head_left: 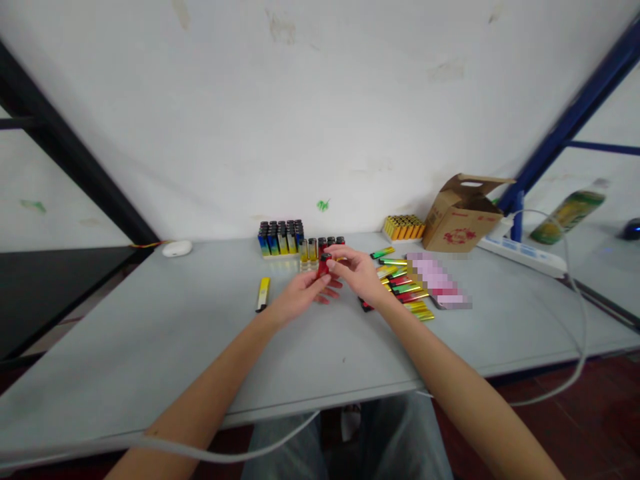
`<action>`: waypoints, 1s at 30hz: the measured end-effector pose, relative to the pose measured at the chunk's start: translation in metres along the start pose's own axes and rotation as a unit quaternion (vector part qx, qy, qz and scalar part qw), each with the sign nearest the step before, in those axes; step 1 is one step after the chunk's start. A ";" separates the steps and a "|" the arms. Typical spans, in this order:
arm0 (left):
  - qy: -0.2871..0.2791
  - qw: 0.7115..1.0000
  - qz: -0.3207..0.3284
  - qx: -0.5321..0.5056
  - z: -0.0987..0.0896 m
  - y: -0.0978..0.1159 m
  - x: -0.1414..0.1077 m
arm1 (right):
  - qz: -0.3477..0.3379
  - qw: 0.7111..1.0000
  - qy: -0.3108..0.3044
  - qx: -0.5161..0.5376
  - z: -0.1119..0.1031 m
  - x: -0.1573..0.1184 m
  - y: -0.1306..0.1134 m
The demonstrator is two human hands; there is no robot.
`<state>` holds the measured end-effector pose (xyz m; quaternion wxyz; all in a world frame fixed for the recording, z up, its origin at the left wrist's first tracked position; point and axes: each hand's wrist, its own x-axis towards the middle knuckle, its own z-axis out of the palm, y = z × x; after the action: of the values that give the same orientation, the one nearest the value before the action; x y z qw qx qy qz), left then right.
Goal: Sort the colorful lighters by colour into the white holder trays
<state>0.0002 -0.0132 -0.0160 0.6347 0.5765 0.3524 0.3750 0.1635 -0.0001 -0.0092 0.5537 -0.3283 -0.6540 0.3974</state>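
My left hand point(300, 293) holds a red lighter point(324, 264) upright, its black top showing between my fingers. My right hand point(357, 272) touches the same lighter from the right, thumb and fingers at its upper part. Just behind the hands, a clear tray point(306, 266) holds yellow and red lighters standing upright, partly hidden by my right hand. To its left stands a full block of blue and yellow lighters point(281, 238). A single yellow lighter point(263, 293) lies left of my left hand. Loose lighters point(403, 283) in green, red and yellow lie in a pile right of my right hand.
A tray of orange-yellow lighters point(404, 227) stands by the wall, beside an open cardboard box point(460, 217). A pink phone-like item point(435, 279) borders the pile. Further right are a power strip point(525, 255), a cable and a bottle point(570, 212). A white case point(177, 249) lies back left.
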 end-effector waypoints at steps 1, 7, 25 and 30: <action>0.002 1.000 0.010 0.018 0.000 0.000 0.000 | -0.002 1.000 -0.002 0.004 0.000 0.000 0.000; -0.044 0.995 0.037 0.086 -0.003 -0.004 0.002 | 0.067 0.995 -0.064 0.041 -0.002 -0.001 0.000; 0.160 0.950 0.177 0.199 -0.016 -0.006 0.010 | 0.058 0.985 -0.042 0.156 -0.006 0.003 -0.004; 0.177 0.963 0.168 0.118 -0.023 -0.005 0.013 | 0.138 0.964 -0.020 0.226 -0.007 0.006 -0.003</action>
<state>-0.0134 0.0087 -0.0228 0.4179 0.6228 0.3988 0.5277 0.1690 0.0049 -0.0032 0.5403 -0.2736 -0.5061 0.6141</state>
